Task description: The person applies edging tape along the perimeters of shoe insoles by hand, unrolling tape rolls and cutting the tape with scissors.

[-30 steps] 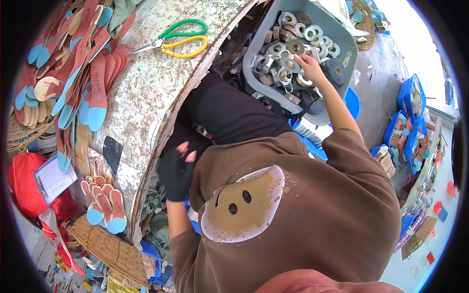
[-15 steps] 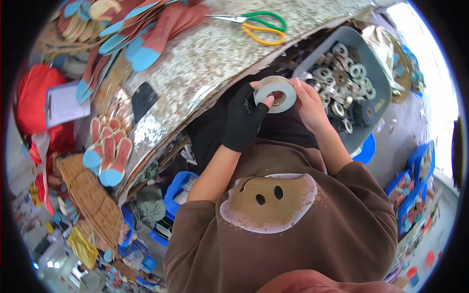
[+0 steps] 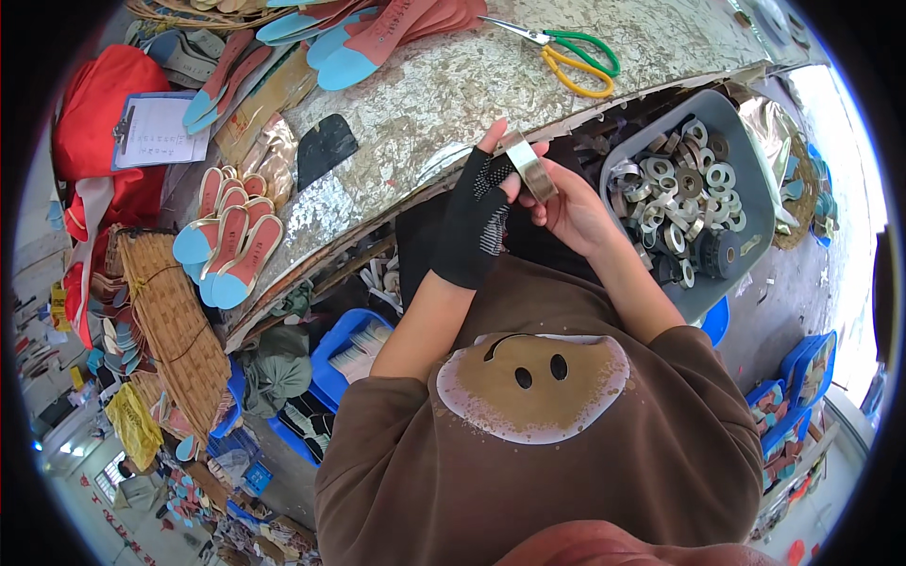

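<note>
A shiny roll of tape (image 3: 530,170) is held up over my lap at the table's edge, its silvery-tan outer band facing up. My left hand (image 3: 475,215), in a black fingerless glove with light grip dots, holds the roll's left side; its thumb touches the lower edge and the index finger points upward. From the right, my bare right hand (image 3: 574,209) grips the same roll with curled fingers, some hidden behind it. Scissors (image 3: 571,58) with one green and one yellow handle lie on the worn table (image 3: 415,104) beyond my hands.
Right of my hands stands a grey bin (image 3: 758,160) full of tape rolls. Blue-tipped red insoles (image 3: 387,38) are stacked at the table's far side, with more insoles (image 3: 247,250) at its left end. A clipboard (image 3: 162,132) rests on red cloth; a blue crate (image 3: 330,363) sits below.
The tape roll has turned from showing its flat ring face to showing its outer band. My left thumb has come out of the hole, and my right fingers have curled round the roll.
</note>
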Demonstrator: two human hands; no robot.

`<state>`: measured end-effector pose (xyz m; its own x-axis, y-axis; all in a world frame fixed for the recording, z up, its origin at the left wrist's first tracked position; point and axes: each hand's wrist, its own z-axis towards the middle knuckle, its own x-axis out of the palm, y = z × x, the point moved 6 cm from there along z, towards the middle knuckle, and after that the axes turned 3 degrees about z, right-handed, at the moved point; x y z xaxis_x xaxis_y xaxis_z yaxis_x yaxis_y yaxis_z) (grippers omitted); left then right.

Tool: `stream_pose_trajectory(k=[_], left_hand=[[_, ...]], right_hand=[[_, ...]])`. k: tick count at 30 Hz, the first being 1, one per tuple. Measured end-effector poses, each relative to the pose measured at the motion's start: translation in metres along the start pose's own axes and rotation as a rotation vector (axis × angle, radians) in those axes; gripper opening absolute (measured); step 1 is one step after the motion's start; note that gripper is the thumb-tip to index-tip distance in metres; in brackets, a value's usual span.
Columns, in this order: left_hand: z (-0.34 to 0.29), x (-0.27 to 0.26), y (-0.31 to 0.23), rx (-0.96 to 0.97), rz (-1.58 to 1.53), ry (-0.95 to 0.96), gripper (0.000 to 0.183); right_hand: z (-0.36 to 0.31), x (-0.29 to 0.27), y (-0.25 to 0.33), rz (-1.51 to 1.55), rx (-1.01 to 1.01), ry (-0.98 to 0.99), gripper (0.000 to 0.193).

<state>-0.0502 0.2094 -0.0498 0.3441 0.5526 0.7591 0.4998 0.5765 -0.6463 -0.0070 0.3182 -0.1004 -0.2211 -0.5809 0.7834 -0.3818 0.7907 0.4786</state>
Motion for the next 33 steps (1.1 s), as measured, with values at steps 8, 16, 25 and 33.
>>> stream_pose_trajectory(k=[8, 16, 25, 33], left_hand=[[-0.013, 0.000, -0.007, 0.126, 0.586, -0.081, 0.068], [-0.023, 0.019, -0.021, 0.519, 1.197, -0.084, 0.062], [-0.031, 0.013, -0.022, 0.461, 1.088, -0.153, 0.063], [-0.036, 0.024, -0.030, 0.629, 1.385, -0.154, 0.063]], right_hand=[[-0.025, 0.005, 0.052, -0.679, -0.616, -0.238, 0.019], [-0.025, 0.044, 0.054, -0.868, -0.616, -0.095, 0.033], [-0.024, 0.041, 0.044, -0.595, -0.459, -0.021, 0.022], [-0.031, 0.048, 0.045, -0.705, -0.533, -0.106, 0.015]])
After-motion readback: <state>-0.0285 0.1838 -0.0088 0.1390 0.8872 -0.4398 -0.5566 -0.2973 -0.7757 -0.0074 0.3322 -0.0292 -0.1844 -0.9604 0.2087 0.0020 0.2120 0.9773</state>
